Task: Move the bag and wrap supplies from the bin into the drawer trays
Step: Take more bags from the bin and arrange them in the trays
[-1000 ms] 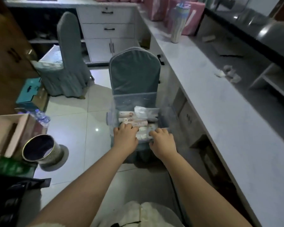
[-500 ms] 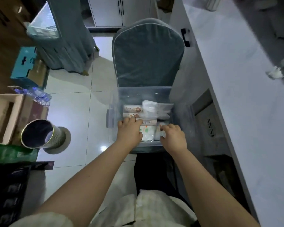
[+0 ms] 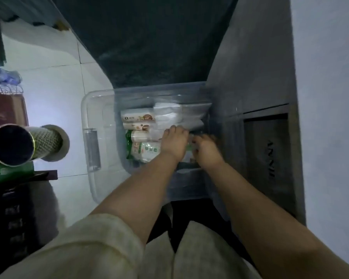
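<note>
A clear plastic bin (image 3: 89, 150) rests on a teal chair seat (image 3: 153, 57). Inside lie white rolls with orange print (image 3: 137, 117), a green-and-white pack (image 3: 143, 151) and flat clear bags (image 3: 191, 113). Both of my hands reach down into the bin's right half. My left hand (image 3: 174, 142) lies fingers-down over the packs. My right hand (image 3: 207, 149) is blurred, with fingers curled on something greenish between the hands; what it is cannot be made out. The drawer trays are not in view.
A grey cabinet front (image 3: 268, 154) under a pale countertop (image 3: 328, 97) stands right of the bin. On the white tile floor at left stand a metal waste bin (image 3: 24, 143), cardboard boxes (image 3: 6, 113) and a dark crate (image 3: 16, 214).
The view has tipped steeply down and closer to the bin. Both hands have gone from the bin's near rim deeper inside, shifting right.
</note>
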